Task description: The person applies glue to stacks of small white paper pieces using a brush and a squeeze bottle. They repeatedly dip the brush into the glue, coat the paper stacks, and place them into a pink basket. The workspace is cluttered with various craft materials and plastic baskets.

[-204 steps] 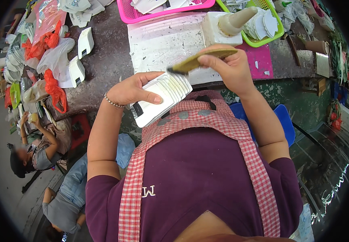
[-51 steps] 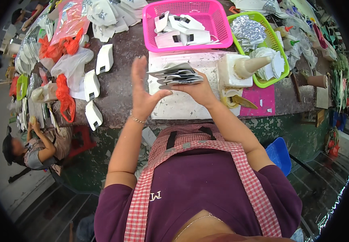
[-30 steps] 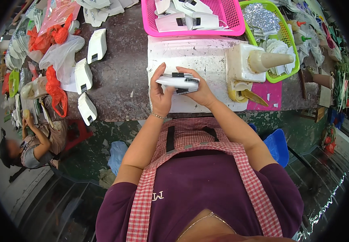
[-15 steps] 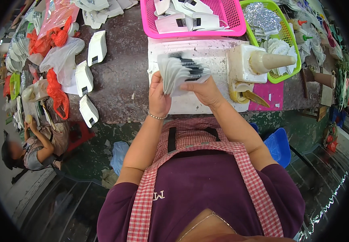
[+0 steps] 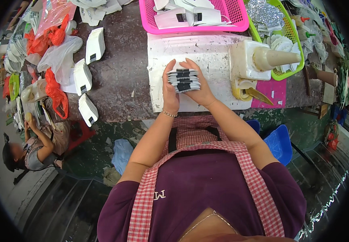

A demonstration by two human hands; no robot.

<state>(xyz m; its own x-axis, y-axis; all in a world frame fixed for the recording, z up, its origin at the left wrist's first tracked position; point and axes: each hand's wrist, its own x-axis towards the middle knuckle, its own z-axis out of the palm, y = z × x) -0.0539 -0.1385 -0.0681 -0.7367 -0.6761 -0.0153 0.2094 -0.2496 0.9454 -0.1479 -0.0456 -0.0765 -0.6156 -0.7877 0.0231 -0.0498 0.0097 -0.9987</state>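
The stack of white cards (image 5: 184, 80) lies between your left hand (image 5: 170, 92) and right hand (image 5: 202, 91), equally near both, above the white sheet (image 5: 162, 50) on the counter (image 5: 120, 80). Your fingers (image 5: 169, 67) clasp its opposite sides. You see layered edges with black patches (image 5: 183, 86); its long axis is unclear.

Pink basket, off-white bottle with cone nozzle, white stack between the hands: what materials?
Bright pink rectangular basket: likely moulded plastic, slight sheen; regular perforations, smooth rim.
Blocky off-white bottle with cone nozzle: probably plastic, semi-gloss, stained; rounded edges.
Stack of thin white pieces with black patches: looks matte; layered edges suggest card or stiff fabric, can't tell which.
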